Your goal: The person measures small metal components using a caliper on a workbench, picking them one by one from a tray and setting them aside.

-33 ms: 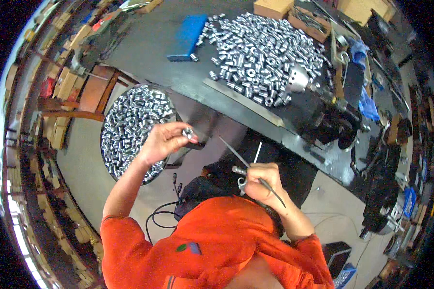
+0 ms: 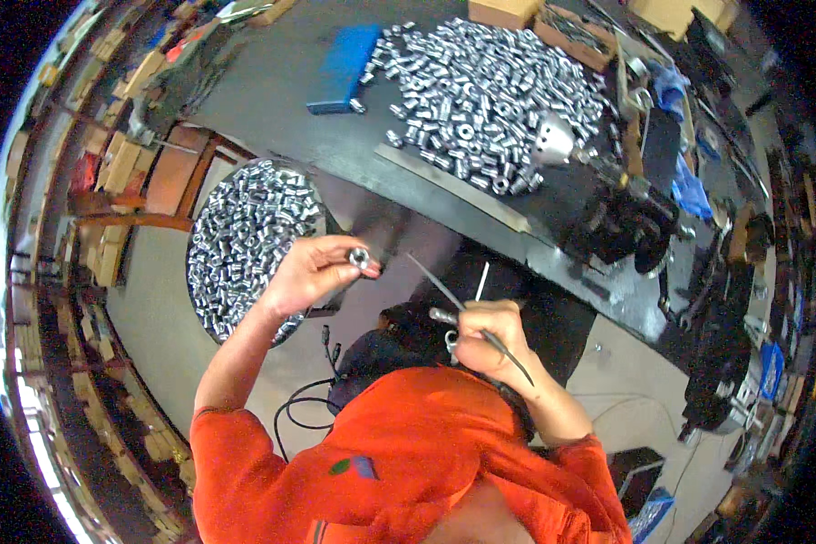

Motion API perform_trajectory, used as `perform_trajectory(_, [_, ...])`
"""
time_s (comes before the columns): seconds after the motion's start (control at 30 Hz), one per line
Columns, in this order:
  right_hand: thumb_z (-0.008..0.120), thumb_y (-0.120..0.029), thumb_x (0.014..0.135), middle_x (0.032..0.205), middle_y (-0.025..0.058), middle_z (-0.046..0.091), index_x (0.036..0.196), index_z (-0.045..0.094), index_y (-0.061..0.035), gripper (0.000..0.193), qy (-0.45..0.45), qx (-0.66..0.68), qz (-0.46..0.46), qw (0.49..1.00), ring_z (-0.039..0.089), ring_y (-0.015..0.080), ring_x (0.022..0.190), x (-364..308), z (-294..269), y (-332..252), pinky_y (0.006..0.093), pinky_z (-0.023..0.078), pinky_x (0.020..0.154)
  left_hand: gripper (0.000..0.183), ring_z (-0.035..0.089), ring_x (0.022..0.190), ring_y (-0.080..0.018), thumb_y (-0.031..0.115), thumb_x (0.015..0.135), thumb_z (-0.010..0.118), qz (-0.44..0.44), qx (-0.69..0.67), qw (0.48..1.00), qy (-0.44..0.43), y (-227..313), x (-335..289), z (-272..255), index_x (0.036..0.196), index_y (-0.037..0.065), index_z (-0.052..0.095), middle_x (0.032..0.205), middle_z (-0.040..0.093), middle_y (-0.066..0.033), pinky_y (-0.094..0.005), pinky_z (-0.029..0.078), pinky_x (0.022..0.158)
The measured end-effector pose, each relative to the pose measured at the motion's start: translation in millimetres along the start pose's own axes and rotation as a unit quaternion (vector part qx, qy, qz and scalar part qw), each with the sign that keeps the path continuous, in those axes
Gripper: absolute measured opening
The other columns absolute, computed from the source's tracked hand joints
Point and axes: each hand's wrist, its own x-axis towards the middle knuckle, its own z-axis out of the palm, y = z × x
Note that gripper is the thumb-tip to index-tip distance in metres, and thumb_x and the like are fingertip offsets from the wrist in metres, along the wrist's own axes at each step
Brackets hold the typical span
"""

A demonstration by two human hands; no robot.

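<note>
Between the thumb and fingertips of my left hand (image 2: 310,276) is a short shiny metal sleeve (image 2: 360,257), its round hole showing. My right hand (image 2: 491,334) is closed around a thin tapered file (image 2: 436,282); the tip points up and left toward the sleeve, apart from it, and the tail sticks out below the hand. Two more metal sleeves show at the right hand's left side, one a small cylinder (image 2: 442,315), the other a ring (image 2: 451,341). A thin white stick (image 2: 483,281) rises just beyond that hand; whether I hold it I cannot tell.
A round container heaped with metal sleeves (image 2: 249,236) stands left of my left hand. On the dark workbench (image 2: 272,100) lie a large pile of sleeves (image 2: 480,100), a blue block (image 2: 346,71) and a flat metal bar (image 2: 449,189). A dark machine (image 2: 630,218) stands at right.
The sleeve in my left hand has turned so that its hole faces me more squarely. The bench has shifted slightly left in view. My right hand keeps its grip.
</note>
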Motion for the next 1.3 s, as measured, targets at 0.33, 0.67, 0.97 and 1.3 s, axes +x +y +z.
perform_trajectory(0.33, [0.065, -0.013, 0.064, 0.055, 0.0111, 0.040, 0.060, 0.039, -0.0044, 0.028, 0.008, -0.034, -0.006, 0.999, 0.044, 0.0305, 0.049, 14, -1, 5, 0.0382, 0.032, 0.045, 0.027, 0.062, 0.080, -0.0139, 0.001, 0.079, 0.067, -0.020, -0.011, 0.993, -0.118, 10, 19, 35, 0.105, -0.003, 0.061, 0.092, 0.064, -0.0089, -0.0275, 0.052, 0.072])
perform_trajectory(0.67, [0.061, -0.009, 0.064, 0.057, 0.0126, 0.044, 0.059, 0.041, -0.0031, 0.022, 0.056, -0.132, 0.006, 0.990, 0.046, 0.0308, 0.046, 12, 11, 12, 0.0384, 0.035, 0.045, 0.019, 0.062, 0.068, -0.0122, 0.003, 0.087, 0.059, -0.081, 0.048, 0.991, -0.097, 2, 24, 58, 0.103, -0.005, 0.060, 0.080, 0.064, -0.0076, -0.0268, 0.052, 0.064])
perform_trajectory(0.97, [0.061, -0.006, 0.062, 0.053, 0.0088, 0.032, 0.058, 0.033, -0.0046, 0.028, 0.037, -0.002, -0.004, 0.999, 0.036, 0.0249, 0.044, -1, -14, -3, 0.0358, 0.026, 0.043, 0.024, 0.054, 0.056, -0.0217, 0.006, 0.067, 0.064, 0.167, 0.391, 0.903, 0.067, 7, 41, 40, 0.090, 0.005, 0.062, 0.072, 0.053, -0.0075, -0.0316, 0.043, 0.051])
perform_trajectory(1.3, [0.061, -0.017, 0.065, 0.053, 0.0079, 0.030, 0.055, 0.033, -0.0055, 0.032, 0.000, 0.011, -0.082, 0.997, 0.037, 0.0256, 0.044, 2, -8, -21, 0.0370, 0.024, 0.042, 0.026, 0.058, 0.063, -0.0303, 0.010, 0.060, 0.065, 0.218, 0.482, 0.842, 0.105, -8, 41, 36, 0.086, 0.008, 0.062, 0.077, 0.053, -0.0071, -0.0394, 0.048, 0.055])
